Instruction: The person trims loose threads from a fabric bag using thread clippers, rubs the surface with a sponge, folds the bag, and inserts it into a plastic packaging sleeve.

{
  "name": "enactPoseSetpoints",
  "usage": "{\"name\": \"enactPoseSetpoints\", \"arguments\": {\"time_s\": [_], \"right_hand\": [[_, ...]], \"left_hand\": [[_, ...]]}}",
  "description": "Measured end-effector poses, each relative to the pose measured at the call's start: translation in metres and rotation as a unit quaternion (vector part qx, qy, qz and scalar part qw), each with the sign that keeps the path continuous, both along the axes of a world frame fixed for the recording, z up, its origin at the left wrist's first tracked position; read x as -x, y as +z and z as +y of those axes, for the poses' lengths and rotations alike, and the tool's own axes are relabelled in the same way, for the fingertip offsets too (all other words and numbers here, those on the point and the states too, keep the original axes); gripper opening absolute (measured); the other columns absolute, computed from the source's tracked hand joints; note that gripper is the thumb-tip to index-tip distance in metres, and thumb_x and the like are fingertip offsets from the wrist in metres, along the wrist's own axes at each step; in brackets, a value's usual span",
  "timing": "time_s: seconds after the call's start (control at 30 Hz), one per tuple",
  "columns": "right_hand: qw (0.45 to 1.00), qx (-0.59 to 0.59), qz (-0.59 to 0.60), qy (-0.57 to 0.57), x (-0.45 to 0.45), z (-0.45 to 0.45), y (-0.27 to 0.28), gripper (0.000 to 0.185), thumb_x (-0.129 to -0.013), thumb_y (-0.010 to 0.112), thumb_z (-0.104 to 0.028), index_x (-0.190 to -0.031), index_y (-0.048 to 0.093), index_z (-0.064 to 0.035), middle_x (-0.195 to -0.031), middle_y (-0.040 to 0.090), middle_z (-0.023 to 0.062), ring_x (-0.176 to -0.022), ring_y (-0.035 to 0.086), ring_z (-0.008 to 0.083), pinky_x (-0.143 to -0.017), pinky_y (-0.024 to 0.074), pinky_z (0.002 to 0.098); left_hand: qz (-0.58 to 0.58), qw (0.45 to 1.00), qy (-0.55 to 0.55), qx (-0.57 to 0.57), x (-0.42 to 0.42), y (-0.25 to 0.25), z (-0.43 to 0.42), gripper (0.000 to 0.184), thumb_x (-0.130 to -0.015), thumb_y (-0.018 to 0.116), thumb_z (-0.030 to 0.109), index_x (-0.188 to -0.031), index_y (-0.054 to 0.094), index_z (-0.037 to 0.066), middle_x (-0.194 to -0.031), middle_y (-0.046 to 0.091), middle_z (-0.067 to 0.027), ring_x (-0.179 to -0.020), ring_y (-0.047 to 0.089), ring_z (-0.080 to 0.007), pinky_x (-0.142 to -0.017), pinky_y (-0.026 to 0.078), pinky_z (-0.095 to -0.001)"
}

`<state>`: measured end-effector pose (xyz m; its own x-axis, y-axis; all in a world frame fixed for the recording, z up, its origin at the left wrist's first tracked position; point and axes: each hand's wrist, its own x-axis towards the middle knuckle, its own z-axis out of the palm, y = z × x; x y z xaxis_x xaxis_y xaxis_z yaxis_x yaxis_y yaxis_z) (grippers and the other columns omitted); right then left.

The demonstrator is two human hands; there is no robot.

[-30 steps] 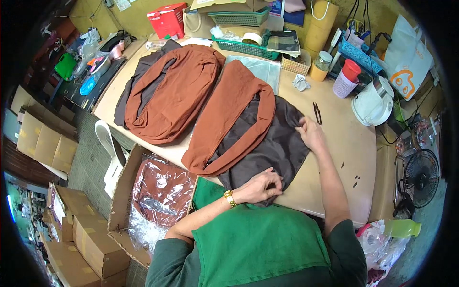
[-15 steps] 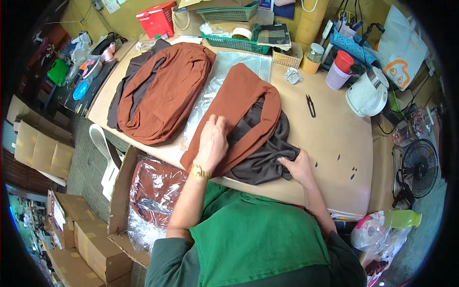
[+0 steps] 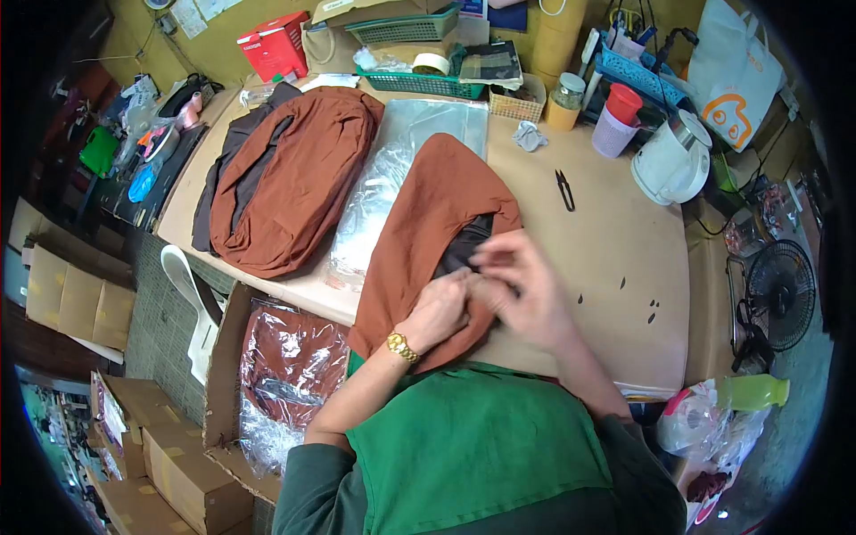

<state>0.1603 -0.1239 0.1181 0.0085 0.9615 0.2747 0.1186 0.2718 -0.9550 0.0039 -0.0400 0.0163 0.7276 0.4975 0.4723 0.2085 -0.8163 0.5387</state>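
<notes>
A rust-brown fabric piece (image 3: 419, 209) with a dark lining (image 3: 466, 242) lies at the table's front edge, partly hanging over it. My left hand (image 3: 441, 312), with a gold watch at its wrist, is closed on the edge of its opening. Close beside it, my right hand (image 3: 528, 294) hovers over the opening, blurred, its fingers and thumb apart. A second rust-brown piece (image 3: 299, 178) with dark fabric under it lies to the left. Clear plastic bags (image 3: 374, 192) lie between the two.
Black thread snips (image 3: 564, 190) and a crumpled paper (image 3: 529, 135) lie to the right. A green basket (image 3: 419, 85), a jar (image 3: 566, 101), a purple cup (image 3: 613, 132) and a white kettle (image 3: 670, 165) stand behind. An open carton (image 3: 225, 374) holds plastic-wrapped brown fabric below left.
The dark lining has gone mostly inside the brown fabric. My right hand has let go of the dark cloth and come up and left beside my left hand, which has moved right and down.
</notes>
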Motion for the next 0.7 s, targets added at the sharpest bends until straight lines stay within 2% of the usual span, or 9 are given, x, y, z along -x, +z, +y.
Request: {"name": "enactPoseSetpoints", "arguments": {"time_s": [0.13,0.23,0.3,0.37,0.43,0.47,0.53,0.63,0.7], "right_hand": [[0.965,-0.014,-0.243,0.098,0.011,0.018,-0.028,0.074,-0.094,0.063,-0.041,-0.147,0.029,-0.0016,-0.144,0.039,0.0256,-0.139,0.035,0.0419,-0.113,0.0289,0.0546],[0.93,0.148,-0.332,-0.047,-0.027,0.015,-0.054,0.077,-0.094,0.061,-0.044,-0.15,0.028,-0.0032,-0.152,0.033,0.0256,-0.141,0.034,0.0408,-0.115,0.027,0.0557],[0.91,0.141,-0.386,-0.052,-0.042,0.003,-0.054,0.073,-0.094,0.063,-0.041,-0.149,0.031,-0.0052,-0.15,0.038,0.0229,-0.137,0.04,0.0397,-0.112,0.0316,0.0546],[0.906,0.115,-0.403,-0.06,-0.037,-0.003,-0.051,0.072,-0.093,0.066,-0.036,-0.149,0.032,-0.0057,-0.148,0.04,0.0219,-0.134,0.044,0.0393,-0.11,0.0356,0.0541],[0.935,-0.117,-0.301,-0.147,-0.022,-0.001,-0.041,0.078,-0.086,0.076,-0.023,-0.149,0.032,-0.0074,-0.146,0.041,0.0207,-0.126,0.052,0.0363,-0.104,0.0429,0.0529],[0.934,-0.117,-0.302,-0.148,-0.014,-0.004,-0.037,0.078,-0.086,0.076,-0.023,-0.149,0.032,-0.0074,-0.146,0.041,0.0207,-0.126,0.052,0.0363,-0.104,0.0429,0.0529],[0.996,0.024,0.088,0.011,0.004,-0.013,-0.03,0.097,-0.079,0.083,-0.017,-0.154,0.021,-0.0086,-0.147,0.041,0.0163,-0.121,0.056,0.0291,-0.103,0.0447,0.0454],[0.992,-0.031,0.119,-0.021,0.006,0.003,-0.092,0.085,-0.081,0.083,-0.019,-0.148,0.032,-0.0069,-0.138,0.045,0.0149,-0.113,0.058,0.0203,-0.091,0.0521,0.0338],[0.957,-0.015,0.283,-0.063,0.004,0.006,-0.062,0.073,-0.083,0.078,-0.011,-0.144,0.038,-0.0063,-0.118,0.06,0.01,-0.102,0.063,0.0168,-0.086,0.0543,0.0333]], "left_hand": [[0.171,0.98,0.054,0.084,0.015,0.031,0.013,0.016,-0.075,0.064,0.006,-0.087,0.063,-0.004,-0.082,0.065,-0.0267,-0.085,0.067,-0.0405,-0.075,0.053,-0.0484],[0.065,0.947,0.279,0.146,0.061,0.084,0.039,0.037,-0.072,0.051,-0.006,-0.103,0.071,-0.002,-0.094,0.068,-0.0285,-0.087,0.07,-0.0375,-0.081,0.055,-0.0407],[-0.197,0.9,0.273,0.275,0.098,0.079,0.07,0.025,-0.086,0.048,-0.008,-0.097,0.07,-0.006,-0.082,0.071,-0.0053,-0.075,0.065,-0.0123,-0.068,0.053,-0.0279],[-0.296,0.884,0.231,0.278,0.112,0.084,0.075,0.02,-0.098,0.051,0.005,-0.098,0.07,-0.002,-0.095,0.069,-0.0033,-0.081,0.063,-0.0107,-0.072,0.052,-0.024],[-0.418,0.841,0.214,0.269,0.065,0.125,0.047,0.021,-0.099,0.051,0.009,-0.107,0.067,-0.002,-0.106,0.066,-0.0057,-0.09,0.062,-0.013,-0.079,0.051,-0.026],[-0.534,0.783,0.193,0.252,0.043,0.136,0.036,0.025,-0.101,0.051,0.013,-0.116,0.065,-0.002,-0.116,0.064,-0.0082,-0.1,0.062,-0.0154,-0.087,0.051,-0.028],[-0.617,0.683,0.021,0.39,0.035,0.106,0.027,0.039,-0.102,0.05,0.02,-0.135,0.052,-0.002,-0.134,0.054,-0.0099,-0.12,0.054,-0.0201,-0.103,0.045,-0.0363],[-0.17,0.973,0.058,0.147,0.017,0.071,-0.01,0.065,-0.094,0.061,0.025,-0.147,0.035,-0.001,-0.142,0.048,-0.0176,-0.134,0.045,-0.031,-0.116,0.033,-0.0421],[0.042,0.995,-0.09,0.004,0.005,0.078,-0.031,0.064,-0.085,0.069,0.017,-0.14,0.042,-0.002,-0.138,0.047,-0.023,-0.133,0.041,-0.0409,-0.117,0.029,-0.0472]]}}
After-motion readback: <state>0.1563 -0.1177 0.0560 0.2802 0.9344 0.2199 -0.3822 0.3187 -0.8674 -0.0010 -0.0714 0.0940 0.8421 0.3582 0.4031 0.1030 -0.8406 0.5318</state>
